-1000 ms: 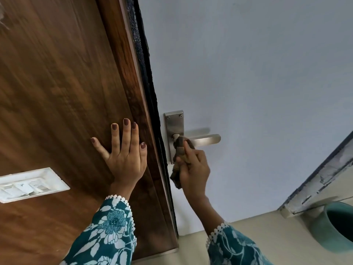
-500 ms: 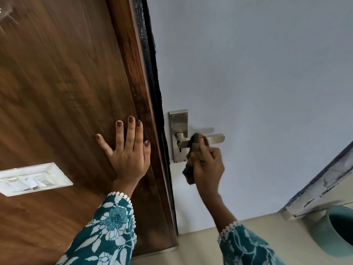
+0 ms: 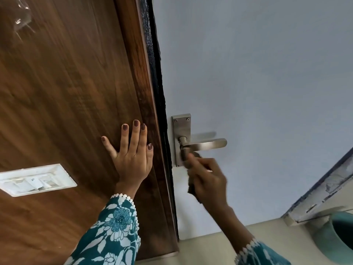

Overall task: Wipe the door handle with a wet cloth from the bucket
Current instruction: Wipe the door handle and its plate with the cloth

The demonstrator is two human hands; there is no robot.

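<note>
Looking through the head camera, I find no readable writing or brand. My left hand (image 3: 131,155) lies flat on the brown wood panel (image 3: 63,104), five fingers spread, gripping nothing. My right hand (image 3: 207,180), blurred, has its fingers curled around one dark cloth (image 3: 192,185), pressing it just under the single steel door handle (image 3: 205,144) on the pale door (image 3: 257,83). One teal bucket (image 3: 336,238) sits at the near right. One white switch plate (image 3: 36,179) sits left.

Brushed-metal door handle (image 3: 205,144), glossy wood-grain panel (image 3: 66,96), matt painted door (image 3: 257,83).
</note>
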